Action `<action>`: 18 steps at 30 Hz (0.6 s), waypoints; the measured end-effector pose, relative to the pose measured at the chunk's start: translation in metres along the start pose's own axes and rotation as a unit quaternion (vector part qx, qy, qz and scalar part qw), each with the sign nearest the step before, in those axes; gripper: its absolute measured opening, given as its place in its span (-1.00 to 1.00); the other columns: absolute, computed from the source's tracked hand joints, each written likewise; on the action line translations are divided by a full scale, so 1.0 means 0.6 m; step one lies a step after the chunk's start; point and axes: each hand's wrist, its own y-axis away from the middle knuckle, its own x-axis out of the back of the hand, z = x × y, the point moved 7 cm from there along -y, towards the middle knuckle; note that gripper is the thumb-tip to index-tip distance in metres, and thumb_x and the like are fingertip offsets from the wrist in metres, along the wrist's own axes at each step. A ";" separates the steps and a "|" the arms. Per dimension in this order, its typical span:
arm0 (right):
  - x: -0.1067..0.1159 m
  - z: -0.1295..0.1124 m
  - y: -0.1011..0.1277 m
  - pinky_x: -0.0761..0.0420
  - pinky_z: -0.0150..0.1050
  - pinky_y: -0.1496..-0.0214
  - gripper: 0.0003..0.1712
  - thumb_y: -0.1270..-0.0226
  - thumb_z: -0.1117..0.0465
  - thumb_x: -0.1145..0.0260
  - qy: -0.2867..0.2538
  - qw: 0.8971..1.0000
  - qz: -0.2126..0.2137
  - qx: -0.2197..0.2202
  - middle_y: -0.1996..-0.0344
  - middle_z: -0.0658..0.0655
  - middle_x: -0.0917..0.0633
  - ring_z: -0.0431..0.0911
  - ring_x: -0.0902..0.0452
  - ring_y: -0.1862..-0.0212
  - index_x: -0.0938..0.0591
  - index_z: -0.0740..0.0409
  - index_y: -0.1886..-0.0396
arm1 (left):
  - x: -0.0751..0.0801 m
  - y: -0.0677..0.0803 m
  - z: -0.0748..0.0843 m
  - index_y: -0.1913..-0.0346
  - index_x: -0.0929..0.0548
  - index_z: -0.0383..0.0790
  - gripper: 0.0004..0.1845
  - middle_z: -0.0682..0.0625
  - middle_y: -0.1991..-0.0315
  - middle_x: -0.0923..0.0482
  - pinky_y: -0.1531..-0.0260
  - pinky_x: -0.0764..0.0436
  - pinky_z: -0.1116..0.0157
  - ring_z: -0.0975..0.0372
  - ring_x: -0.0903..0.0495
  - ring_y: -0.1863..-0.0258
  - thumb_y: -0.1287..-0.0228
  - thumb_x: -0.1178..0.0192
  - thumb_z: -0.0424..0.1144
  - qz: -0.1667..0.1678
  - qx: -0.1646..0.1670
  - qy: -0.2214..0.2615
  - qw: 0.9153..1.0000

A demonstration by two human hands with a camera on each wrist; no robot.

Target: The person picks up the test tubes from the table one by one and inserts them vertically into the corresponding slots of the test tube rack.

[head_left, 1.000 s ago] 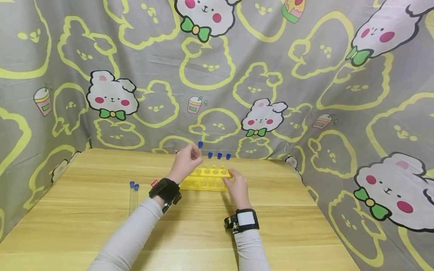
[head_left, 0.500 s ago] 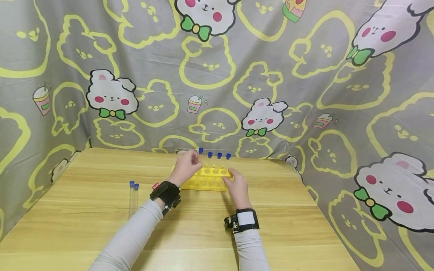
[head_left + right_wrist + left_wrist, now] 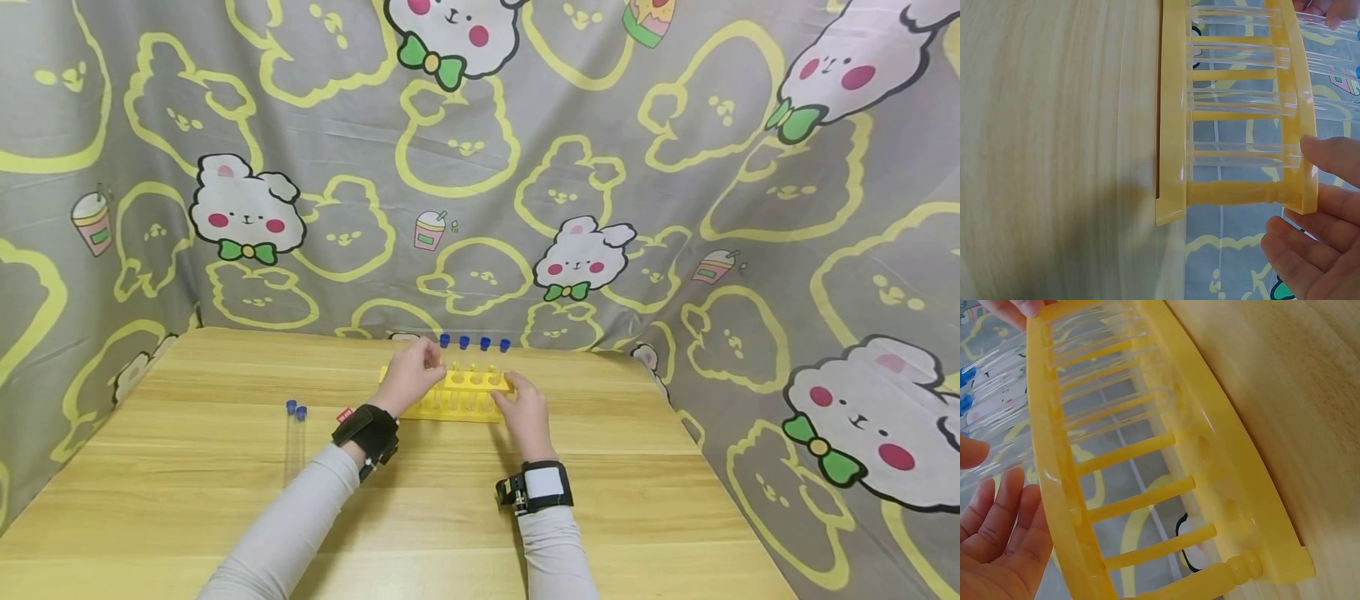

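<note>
A yellow test tube rack (image 3: 468,387) stands on the table. My left hand (image 3: 408,372) is at its upper shelf and pinches a clear, blue-capped test tube (image 3: 1113,422) between thumb and fingers. That tube passes down through a hole, its rounded end near the bottom shelf. To its right, three more capped tubes (image 3: 1241,100) stand upright in a row. At the rack's right end, my right hand (image 3: 527,417) grips the upper shelf, thumb (image 3: 1329,153) on one side and fingers beneath. Vacant holes show in the left part of the rack in the left wrist view.
Two blue-capped test tubes (image 3: 296,446) lie side by side on the wooden table (image 3: 637,500), left of the left forearm, which hides their lower ends. A patterned grey curtain (image 3: 480,167) hangs behind and along both sides.
My left hand has lowered its test tube into the rack; the blue cap has come down level with the other three. The right hand has stayed at the rack's end.
</note>
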 end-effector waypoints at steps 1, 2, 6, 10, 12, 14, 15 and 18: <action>0.000 -0.001 0.000 -0.42 0.02 -0.37 -0.46 -0.27 0.14 -0.36 0.001 1.000 0.000 0.000 -0.24 0.28 -0.56 0.16 -0.44 -0.32 -0.54 0.28 -0.21 | -0.001 0.000 -0.001 0.23 -0.49 -0.20 -0.83 -0.09 0.21 -0.64 0.12 -0.63 0.17 0.11 -0.63 0.16 -0.16 -0.24 -0.28 -0.002 0.003 0.000 1.000; 0.001 -0.002 0.000 -0.42 0.02 -0.37 -0.45 -0.27 0.14 -0.36 0.001 1.000 0.001 0.000 -0.24 0.28 -0.56 0.16 -0.44 -0.32 -0.54 0.28 -0.21 | -0.002 0.000 -0.002 0.23 -0.48 -0.20 -0.83 -0.09 0.21 -0.65 0.11 -0.64 0.17 0.11 -0.64 0.15 -0.16 -0.24 -0.29 -0.003 0.005 -0.001 1.000; 0.001 -0.003 0.000 -0.41 0.03 -0.37 -0.45 -0.27 0.15 -0.36 -0.001 1.000 0.001 0.000 -0.24 0.29 -0.56 0.17 -0.43 -0.32 -0.54 0.29 -0.21 | -0.006 0.000 -0.006 0.22 -0.49 -0.18 -0.83 -0.08 0.20 -0.65 0.10 -0.64 0.18 0.11 -0.64 0.14 -0.16 -0.24 -0.29 -0.006 0.012 -0.004 1.000; 0.000 -0.001 0.000 -0.41 0.03 -0.37 -0.46 -0.27 0.15 -0.36 -0.002 1.000 -0.002 -0.003 -0.25 0.29 -0.55 0.17 -0.42 -0.33 -0.54 0.28 -0.21 | -0.008 0.000 -0.007 0.22 -0.49 -0.18 -0.83 -0.09 0.19 -0.66 0.11 -0.65 0.17 0.10 -0.64 0.13 -0.16 -0.25 -0.28 -0.005 0.010 -0.009 1.000; -0.001 0.001 -0.001 -0.41 0.03 -0.38 -0.45 -0.27 0.15 -0.36 -0.002 1.000 -0.004 -0.006 -0.26 0.28 -0.54 0.17 -0.42 -0.34 -0.54 0.27 -0.22 | -0.008 0.000 -0.008 0.23 -0.50 -0.18 -0.84 -0.09 0.19 -0.66 0.11 -0.65 0.17 0.10 -0.65 0.13 -0.16 -0.25 -0.29 -0.004 0.008 -0.010 1.000; -0.002 0.002 -0.002 -0.40 0.03 -0.38 -0.45 -0.27 0.15 -0.36 -0.003 1.000 -0.005 -0.009 -0.26 0.27 -0.54 0.16 -0.41 -0.34 -0.54 0.27 -0.22 | -0.008 0.000 -0.008 0.23 -0.50 -0.18 -0.84 -0.10 0.19 -0.66 0.11 -0.65 0.17 0.10 -0.65 0.14 -0.17 -0.25 -0.29 -0.002 0.009 -0.011 1.000; -0.002 0.002 -0.003 -0.40 0.03 -0.38 -0.45 -0.27 0.14 -0.36 -0.002 1.000 -0.005 -0.009 -0.26 0.27 -0.54 0.16 -0.41 -0.34 -0.54 0.27 -0.22 | -0.008 0.000 -0.008 0.23 -0.50 -0.19 -0.84 -0.10 0.19 -0.66 0.11 -0.65 0.17 0.10 -0.65 0.13 -0.17 -0.25 -0.28 -0.001 0.008 -0.011 1.000; -0.003 0.003 -0.004 -0.40 0.02 -0.38 -0.45 -0.28 0.14 -0.35 0.000 1.000 -0.006 -0.009 -0.27 0.27 -0.54 0.16 -0.41 -0.34 -0.53 0.26 -0.23 | -0.008 0.001 -0.008 0.22 -0.51 -0.19 -0.84 -0.10 0.18 -0.66 0.10 -0.65 0.17 0.10 -0.65 0.13 -0.17 -0.25 -0.28 0.000 0.010 -0.009 1.000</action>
